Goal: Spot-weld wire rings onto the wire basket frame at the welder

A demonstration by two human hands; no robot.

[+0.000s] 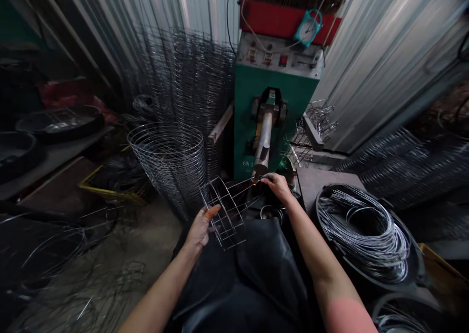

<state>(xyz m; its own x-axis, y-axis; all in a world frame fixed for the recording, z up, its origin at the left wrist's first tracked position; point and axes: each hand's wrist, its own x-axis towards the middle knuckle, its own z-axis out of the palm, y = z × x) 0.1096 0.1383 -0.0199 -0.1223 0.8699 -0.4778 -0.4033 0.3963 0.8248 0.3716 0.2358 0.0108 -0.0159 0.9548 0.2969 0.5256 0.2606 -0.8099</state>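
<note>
The left hand point(200, 229) holds the near side of one rectangular wire basket frame point(223, 214), fingers closed around its bars and an orange wrap on one finger. The right hand point(279, 187) is at the far end of the same frame, its fingertips point(270, 178) pinched narrowly on a wire. The frame hangs between both hands above the person's black apron point(238, 269), with its far end at the tip of the one electrode arm point(262, 144) of a green spot welder point(274, 103). An orange spark glows there, though the glare makes the exact contact hard to judge.

A small metal bowl point(271, 213) sits just beyond the apron. One teal alarm clock point(308, 27) hangs on the welder's red top. To the right of the welder lies one pile of finished wire baskets point(315, 127), and nearer on the right, one coil of wire point(362, 233) lies in a black tub point(330, 255). Left of the welder stands one stack of round wire hoops point(166, 164), backed by tall wire mesh point(186, 83). Two more black tubs point(60, 122) sit far left, beside one yellow crate point(110, 188). Loose wire point(91, 274) covers the near-left floor.
</note>
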